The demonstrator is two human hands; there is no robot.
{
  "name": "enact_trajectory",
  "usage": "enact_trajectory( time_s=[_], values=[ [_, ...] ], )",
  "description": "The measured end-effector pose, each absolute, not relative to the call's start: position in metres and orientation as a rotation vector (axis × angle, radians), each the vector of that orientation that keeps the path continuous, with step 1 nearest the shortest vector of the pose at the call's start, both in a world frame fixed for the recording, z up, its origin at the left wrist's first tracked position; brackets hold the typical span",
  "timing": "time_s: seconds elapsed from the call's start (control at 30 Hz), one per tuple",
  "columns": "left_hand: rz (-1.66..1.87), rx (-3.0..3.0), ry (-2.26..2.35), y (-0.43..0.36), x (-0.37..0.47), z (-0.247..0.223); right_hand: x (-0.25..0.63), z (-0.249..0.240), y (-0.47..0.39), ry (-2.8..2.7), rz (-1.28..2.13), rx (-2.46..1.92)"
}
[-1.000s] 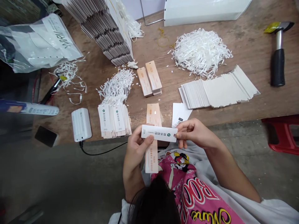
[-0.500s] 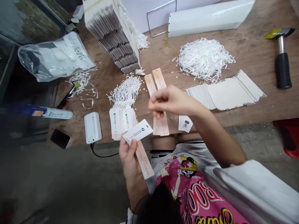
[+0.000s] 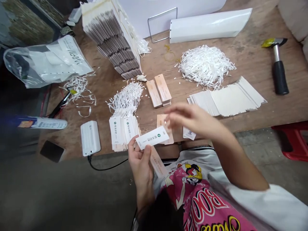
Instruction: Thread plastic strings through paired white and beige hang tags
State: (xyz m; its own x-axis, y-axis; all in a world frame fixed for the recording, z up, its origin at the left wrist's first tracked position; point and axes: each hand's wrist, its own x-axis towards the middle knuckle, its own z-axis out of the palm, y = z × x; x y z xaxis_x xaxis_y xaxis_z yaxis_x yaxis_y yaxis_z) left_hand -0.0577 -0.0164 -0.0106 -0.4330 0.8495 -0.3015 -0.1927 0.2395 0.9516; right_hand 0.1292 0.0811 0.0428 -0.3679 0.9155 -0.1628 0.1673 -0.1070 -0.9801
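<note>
My left hand (image 3: pixel 141 160) is closed on a white hang tag (image 3: pixel 154 137) with a green logo and a slot near its right end. An orange printed tag (image 3: pixel 158 163), held in the same hand, slants down beneath it. Just above the white tag's slotted end is my right hand (image 3: pixel 192 118), blurred, its fingers stretched to the left and apart; I see nothing held in them. Partly behind those fingers, another orange tag stack (image 3: pixel 171 138) lies at the table edge. White tags with strings attached (image 3: pixel 128 130) lie to the left of my left hand.
Two orange tag stacks (image 3: pixel 162 88) lie mid-table, near a pile of white strings (image 3: pixel 207 65). A tall card stack (image 3: pixel 115 41) stands at the back left. White cards (image 3: pixel 231 98) fan out on the right, below a hammer (image 3: pixel 279 69). A power bank (image 3: pixel 90 138) sits front left.
My right hand has moved slightly right and down from over the orange stacks, its fingers now straighter. My left hand has shifted right with the two tags. The whole view has shifted slightly.
</note>
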Motion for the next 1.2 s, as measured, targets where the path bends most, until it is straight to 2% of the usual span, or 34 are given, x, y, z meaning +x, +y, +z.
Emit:
enact_trajectory(
  time_s=[0.1,0.23,0.33,0.5,0.63,0.8,0.9,1.03,1.2],
  values=[
    [1.262,0.755,1.504,-0.012,-0.042,-0.014,0.141,0.021,0.030,-1.185,1.784,-1.185],
    [1.076,0.885,1.348,-0.011,-0.037,-0.015,0.164,0.007,0.005,-1.023,1.567,-1.292],
    [1.043,0.906,1.364,-0.009,-0.042,-0.016,0.183,0.013,0.003,-1.192,1.447,-1.376],
    [0.997,0.886,1.374,-0.012,-0.030,-0.018,0.171,0.015,0.003,-1.546,1.447,-1.335],
    [0.981,0.833,1.315,-0.021,-0.013,-0.018,0.148,0.011,0.008,-1.728,1.174,-1.414],
    [0.919,0.755,1.305,-0.024,-0.016,-0.012,0.167,0.020,0.054,-1.881,1.042,-1.357],
    [0.946,0.682,1.288,-0.025,-0.020,-0.008,0.203,0.019,0.113,-1.850,0.746,-1.550],
    [0.993,0.603,1.265,-0.027,-0.021,-0.006,0.239,0.001,0.189,-1.957,0.523,-1.803],
    [0.898,0.582,1.203,-0.032,-0.022,-0.003,0.239,-0.012,0.213,-2.059,0.340,-2.039]
  ],
)
